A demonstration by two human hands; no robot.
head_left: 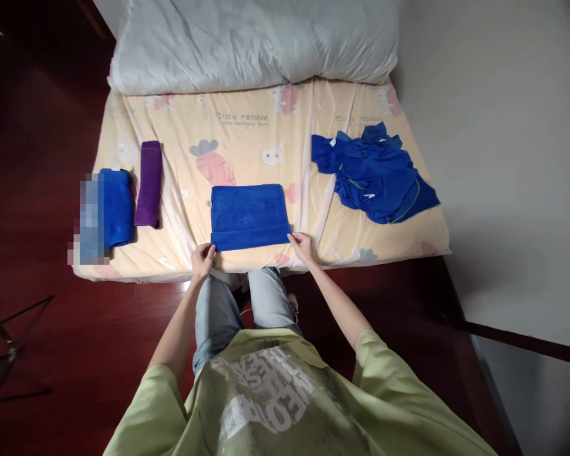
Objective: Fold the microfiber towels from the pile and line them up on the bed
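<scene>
A blue towel (249,212) lies flat on the bed in front of me, its near edge turned up into a narrow folded strip. My left hand (202,259) pinches the near left corner of that strip. At the near right corner, my right hand (301,247) has thumb and fingers closed on the fold. A small white tag sticks out from the towel's left side. To the left lie a rolled purple towel (149,183) and a folded blue towel (120,208). On the right is a crumpled pile of blue cloths (377,177) with white tags.
The bed (256,164) has a cream sheet printed with rabbits and carrots. A pale quilt (251,44) is bunched along its far side. A grey wall (498,158) stands to the right. Low on the left, a thin black metal stand (12,351) rests on the dark red floor.
</scene>
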